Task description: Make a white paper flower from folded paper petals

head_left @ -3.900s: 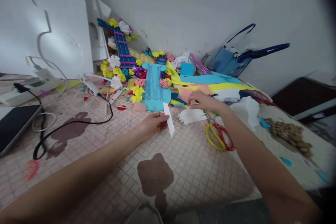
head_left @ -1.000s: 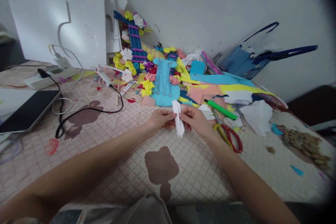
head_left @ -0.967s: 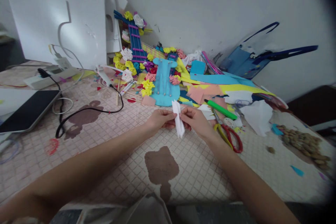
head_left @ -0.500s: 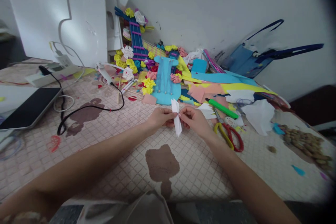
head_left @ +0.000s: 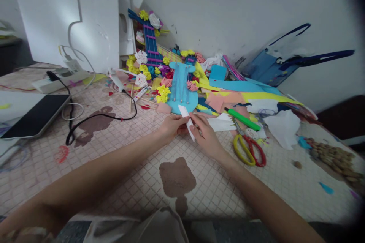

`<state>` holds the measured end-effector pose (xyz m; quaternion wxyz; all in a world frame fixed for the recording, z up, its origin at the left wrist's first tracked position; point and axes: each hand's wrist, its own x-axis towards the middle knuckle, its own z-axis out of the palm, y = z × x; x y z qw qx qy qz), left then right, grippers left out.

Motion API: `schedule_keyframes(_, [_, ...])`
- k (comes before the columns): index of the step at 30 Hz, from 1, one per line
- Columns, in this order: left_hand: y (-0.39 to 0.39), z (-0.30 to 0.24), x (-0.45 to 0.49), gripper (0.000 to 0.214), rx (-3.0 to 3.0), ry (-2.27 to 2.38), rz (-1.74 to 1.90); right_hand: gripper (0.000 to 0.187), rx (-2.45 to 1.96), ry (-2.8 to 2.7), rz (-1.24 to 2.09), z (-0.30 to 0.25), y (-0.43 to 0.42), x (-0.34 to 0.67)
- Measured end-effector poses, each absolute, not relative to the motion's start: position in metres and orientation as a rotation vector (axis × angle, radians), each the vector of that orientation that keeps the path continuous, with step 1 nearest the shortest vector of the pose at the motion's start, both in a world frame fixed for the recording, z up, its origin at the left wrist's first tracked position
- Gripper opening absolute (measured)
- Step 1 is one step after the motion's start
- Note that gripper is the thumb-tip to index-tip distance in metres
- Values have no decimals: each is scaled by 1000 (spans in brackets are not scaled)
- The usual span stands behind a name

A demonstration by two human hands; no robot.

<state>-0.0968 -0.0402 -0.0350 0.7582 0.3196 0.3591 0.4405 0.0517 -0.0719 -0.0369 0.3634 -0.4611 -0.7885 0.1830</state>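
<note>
A narrow strip of white paper [head_left: 186, 116] is held between both my hands just above the checked tablecloth [head_left: 128, 148]. My left hand [head_left: 171, 125] pinches its left side and my right hand [head_left: 203, 133] pinches its lower right end. The strip tilts from upper left to lower right. Right behind my hands lies a light-blue guitar-shaped foam cutout [head_left: 181, 90] ringed with yellow, pink and white paper flowers. A dark-blue guitar neck [head_left: 151, 45] with flowers leans against the wall.
Yellow-and-red scissors [head_left: 248, 148] and a green marker [head_left: 242, 118] lie right of my right hand, among white, pink, yellow and blue paper scraps. A blue bag [head_left: 270, 68] stands at the back right. A black cable [head_left: 97, 117], a tablet [head_left: 35, 115] and a power strip [head_left: 54, 83] sit at the left.
Earlier my left hand held the strip alone while my right hand reached into the scraps. Now both hands hold it, and it has tilted over and sunk lower between them.
</note>
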Motion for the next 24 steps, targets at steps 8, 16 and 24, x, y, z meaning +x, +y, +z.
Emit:
schedule_keyframes(8, [-40,-35,-95,13,707,780,1057,41,-1247,-1784,751,-33,-74,50])
schedule_keyframes(16, [-46,-37,-90,13,803,766,1096,25,-1274,-1640,1113,-31,-72,48])
schedule_keyframes(24, [-44,-19,-96,15,605,689,1009,31,-1189,-1499,1471,-33,-76,45])
